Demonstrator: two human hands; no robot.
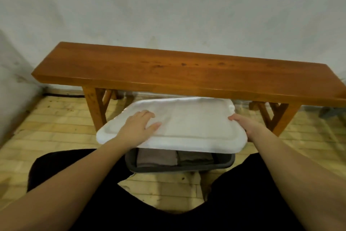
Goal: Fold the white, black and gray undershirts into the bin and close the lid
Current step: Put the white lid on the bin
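Note:
A white lid [189, 126] hangs over a dark grey bin [179, 167] on the floor between my knees. Its near edge is raised, so the bin's front part shows. Inside lie folded undershirts: a greyish one [156, 158] on the left and a darker one [195, 157] on the right. A white one is not visible. My left hand [139, 125] lies flat on the lid's left part with fingers spread. My right hand [246, 125] grips the lid's right edge, thumb on top.
A long brown wooden bench [168, 73] stands just behind the bin, against a pale wall; the lid's far edge reaches under it. The bench legs [95, 107] flank the bin. My dark-trousered legs [74, 184] frame it on a yellowish tiled floor.

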